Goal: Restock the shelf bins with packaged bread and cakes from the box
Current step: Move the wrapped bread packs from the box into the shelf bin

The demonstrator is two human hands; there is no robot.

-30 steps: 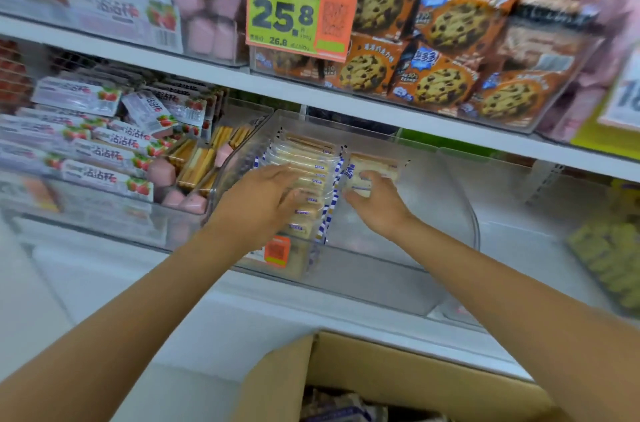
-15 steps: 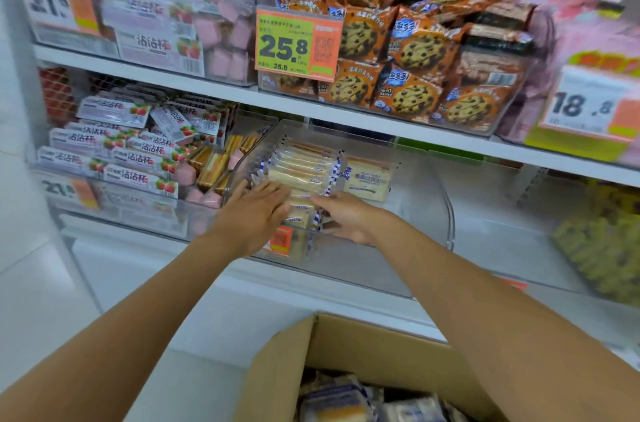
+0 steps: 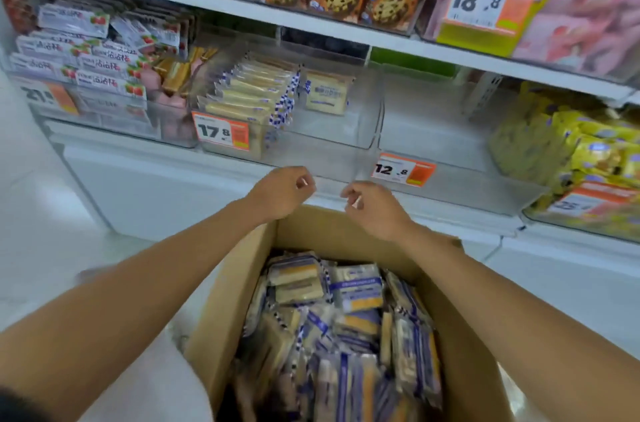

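Both your hands hang over the far rim of the cardboard box (image 3: 239, 283), just in front of the shelf. Your left hand (image 3: 280, 193) and your right hand (image 3: 374, 210) have loosely curled fingers and hold nothing; they are close together but apart.

The box below your forearms is filled with flat packets (image 3: 356, 290) in clear wrap. Each shows a pale yellow or cream slab inside, with blue-and-white printed bands and edges. They lie in a loose jumble, some flat, some on edge.

On the shelf ahead, the clear bin (image 3: 329, 141) holds the same goods. A tight row of packets (image 3: 249, 92) stands on edge along its left side, with the blue checkered seams facing right. One single packet (image 3: 327, 94) stands just beside the row, its face toward you. The bin's right part shows bare plastic. An orange price tag (image 3: 221, 134) reading 17.8 sits on the bin's front left.
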